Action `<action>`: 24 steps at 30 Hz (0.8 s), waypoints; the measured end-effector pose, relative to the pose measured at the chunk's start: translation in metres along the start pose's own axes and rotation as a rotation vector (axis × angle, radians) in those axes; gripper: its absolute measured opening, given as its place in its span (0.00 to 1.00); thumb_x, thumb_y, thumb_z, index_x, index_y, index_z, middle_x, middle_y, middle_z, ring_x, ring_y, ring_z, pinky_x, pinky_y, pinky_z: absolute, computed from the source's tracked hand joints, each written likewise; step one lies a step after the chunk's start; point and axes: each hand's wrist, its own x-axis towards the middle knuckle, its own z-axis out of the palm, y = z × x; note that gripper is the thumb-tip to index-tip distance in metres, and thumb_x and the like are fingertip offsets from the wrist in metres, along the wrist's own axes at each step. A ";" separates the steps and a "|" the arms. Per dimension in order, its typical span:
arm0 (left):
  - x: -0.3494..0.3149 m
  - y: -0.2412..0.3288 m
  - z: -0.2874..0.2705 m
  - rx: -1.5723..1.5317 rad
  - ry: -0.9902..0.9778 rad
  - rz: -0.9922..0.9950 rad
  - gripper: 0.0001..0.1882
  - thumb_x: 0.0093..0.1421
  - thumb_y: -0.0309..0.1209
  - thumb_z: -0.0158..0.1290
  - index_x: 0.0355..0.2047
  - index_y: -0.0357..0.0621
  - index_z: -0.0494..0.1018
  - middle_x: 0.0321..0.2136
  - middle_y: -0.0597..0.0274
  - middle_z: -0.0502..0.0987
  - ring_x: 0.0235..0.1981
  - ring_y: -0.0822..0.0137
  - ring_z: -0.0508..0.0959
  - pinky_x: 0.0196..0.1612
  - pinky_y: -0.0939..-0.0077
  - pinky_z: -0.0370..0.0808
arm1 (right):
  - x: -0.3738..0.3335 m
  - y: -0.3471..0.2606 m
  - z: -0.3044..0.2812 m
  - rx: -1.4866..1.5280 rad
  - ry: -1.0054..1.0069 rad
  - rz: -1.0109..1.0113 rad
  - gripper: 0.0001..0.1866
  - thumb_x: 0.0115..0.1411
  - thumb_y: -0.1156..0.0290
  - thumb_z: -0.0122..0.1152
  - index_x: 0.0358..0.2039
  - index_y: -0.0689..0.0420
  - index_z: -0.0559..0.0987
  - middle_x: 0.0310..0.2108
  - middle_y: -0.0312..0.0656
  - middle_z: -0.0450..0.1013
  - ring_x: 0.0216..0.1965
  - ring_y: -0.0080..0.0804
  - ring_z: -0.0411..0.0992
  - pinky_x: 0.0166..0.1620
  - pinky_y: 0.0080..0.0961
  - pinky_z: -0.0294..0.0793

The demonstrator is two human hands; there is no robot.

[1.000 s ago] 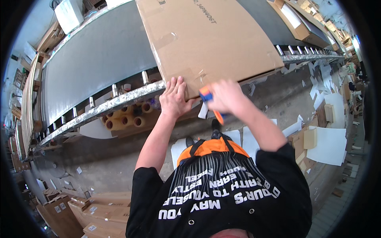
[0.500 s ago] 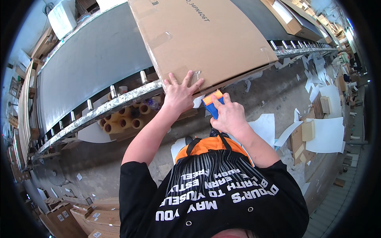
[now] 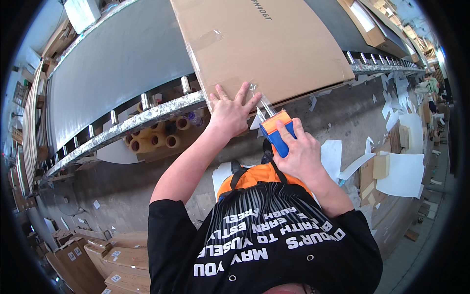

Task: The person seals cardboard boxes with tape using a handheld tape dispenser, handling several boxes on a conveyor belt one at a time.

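A large brown cardboard box [image 3: 274,49] lies flat across the conveyor, its near edge toward me. On its near left corner my left hand [image 3: 230,110] presses down, fingers spread. My right hand [image 3: 297,149] grips a blue and orange tape dispenser [image 3: 278,133], index finger stretched along its top. Between the dispenser and the box edge runs a strip of clear tape [image 3: 266,105], stuck to the box beside my left fingertips. The dispenser is held off the box, just in front of its edge.
The conveyor belt [image 3: 122,63] has a metal side rail [image 3: 132,121] with short rollers. Several tape rolls [image 3: 155,139] lie beneath it. White sheets [image 3: 401,174] and scraps litter the floor at right. Stacked cartons [image 3: 78,267] stand at lower left; another open box [image 3: 372,32] sits farther right.
My right hand has drawn the dispenser slightly right and toward me, and a length of clear tape now shows. My left hand stays on the box corner. The whole view has shifted a little.
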 end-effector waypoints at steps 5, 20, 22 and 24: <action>-0.003 -0.005 0.004 0.005 0.014 0.030 0.45 0.57 0.44 0.54 0.73 0.74 0.47 0.75 0.58 0.45 0.60 0.11 0.58 0.56 0.23 0.66 | 0.026 0.000 0.028 -0.075 -0.152 0.023 0.36 0.42 0.59 0.67 0.57 0.51 0.78 0.53 0.61 0.69 0.30 0.54 0.79 0.38 0.45 0.81; -0.008 -0.004 0.006 0.044 0.070 0.007 0.46 0.57 0.44 0.52 0.75 0.62 0.46 0.74 0.52 0.45 0.62 0.13 0.57 0.57 0.22 0.63 | 0.043 -0.045 0.029 -0.316 -0.839 -0.373 0.26 0.42 0.57 0.65 0.40 0.60 0.85 0.41 0.55 0.80 0.35 0.40 0.82 0.36 0.36 0.81; -0.014 -0.009 0.007 0.018 0.033 -0.068 0.48 0.56 0.43 0.53 0.75 0.58 0.45 0.74 0.49 0.44 0.62 0.13 0.56 0.56 0.19 0.62 | 0.018 -0.036 0.010 -0.076 -0.751 -0.289 0.28 0.42 0.60 0.64 0.45 0.61 0.83 0.44 0.58 0.78 0.40 0.43 0.81 0.43 0.32 0.80; -0.021 -0.009 0.021 -0.037 0.092 -0.118 0.47 0.57 0.44 0.53 0.75 0.56 0.45 0.74 0.46 0.45 0.63 0.12 0.54 0.57 0.16 0.58 | 0.003 -0.010 -0.002 0.312 -0.438 -0.243 0.33 0.41 0.65 0.65 0.51 0.63 0.80 0.49 0.59 0.76 0.47 0.44 0.79 0.52 0.31 0.77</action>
